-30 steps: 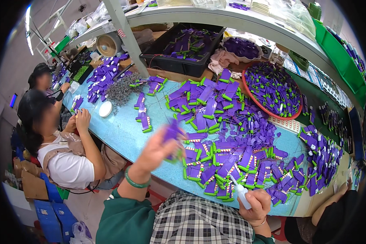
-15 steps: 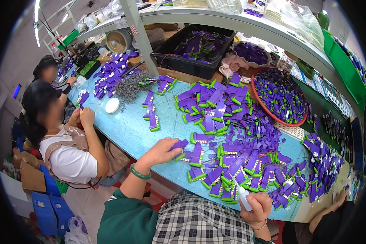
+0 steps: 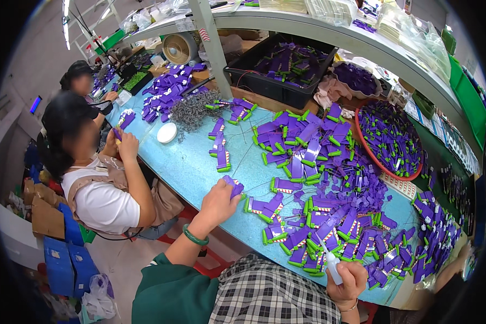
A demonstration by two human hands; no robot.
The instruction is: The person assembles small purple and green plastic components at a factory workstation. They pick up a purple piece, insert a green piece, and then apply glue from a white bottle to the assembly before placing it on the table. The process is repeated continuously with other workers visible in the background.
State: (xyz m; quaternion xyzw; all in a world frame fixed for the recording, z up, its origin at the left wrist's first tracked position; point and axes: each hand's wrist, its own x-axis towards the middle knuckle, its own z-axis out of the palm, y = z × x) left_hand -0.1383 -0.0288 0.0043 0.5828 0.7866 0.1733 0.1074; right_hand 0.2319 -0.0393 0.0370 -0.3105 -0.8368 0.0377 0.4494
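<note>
My left hand (image 3: pixel 217 204), with a green bangle at its wrist, is closed on a purple plastic part (image 3: pixel 234 185) with a green end, just above the table's near side. Its fingers hide much of the part. Beyond it, a short row of purple-and-green parts (image 3: pixel 220 144) lies on the blue table top. In my right hand (image 3: pixel 349 282), a small white squeeze bottle (image 3: pixel 333 268) with a thin nozzle tilts up toward the far left. The nozzle tip is over a large heap of similar parts (image 3: pixel 313 137), several with red-and-white striped patches.
A red round basket (image 3: pixel 390 141) and a black bin (image 3: pixel 275 89) hold more parts at the back. A shelf post (image 3: pixel 210 48) rises from the table. On the left are a white lid (image 3: pixel 167 133), grey wires (image 3: pixel 194 110) and a seated co-worker (image 3: pixel 100 178).
The whole view has shifted, so the scene sits farther right. My left hand has moved leftward over the table with the part, nearer the short row. The bottle stays in my right hand.
</note>
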